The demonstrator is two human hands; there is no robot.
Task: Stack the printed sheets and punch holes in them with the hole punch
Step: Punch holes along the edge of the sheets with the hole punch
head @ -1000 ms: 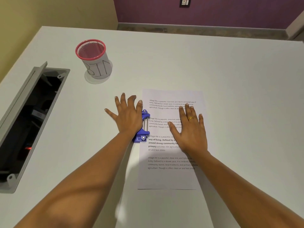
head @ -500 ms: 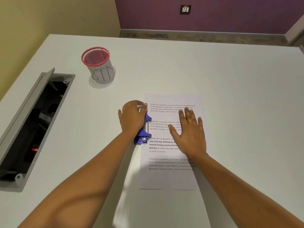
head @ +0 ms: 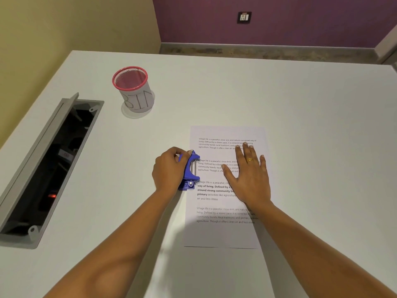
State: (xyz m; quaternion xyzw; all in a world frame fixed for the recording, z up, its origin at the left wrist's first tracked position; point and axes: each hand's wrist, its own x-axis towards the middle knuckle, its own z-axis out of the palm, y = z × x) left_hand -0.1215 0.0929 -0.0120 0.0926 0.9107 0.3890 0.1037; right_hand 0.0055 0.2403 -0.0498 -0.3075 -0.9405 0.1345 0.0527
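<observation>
Printed sheets [head: 217, 231] lie in one pile on the white table [head: 300, 117], text facing me. A blue hole punch [head: 190, 171] sits on the pile's left edge, about halfway along it. My left hand [head: 169, 171] curls around the punch from the left, fingers closed over its top. My right hand [head: 250, 175] lies flat on the middle of the pile, fingers spread, a gold ring on one finger. It hides part of the text.
A mesh cup [head: 133, 89] with a red rim, marked BIN, stands at the back left. An open cable tray [head: 49, 166] is sunk into the table at the left. The table's far edge meets a purple wall with a socket [head: 244, 17].
My left hand went from flat and spread on the punch to curled around it. My right hand stayed flat on the sheets. The view tilted upward a little.
</observation>
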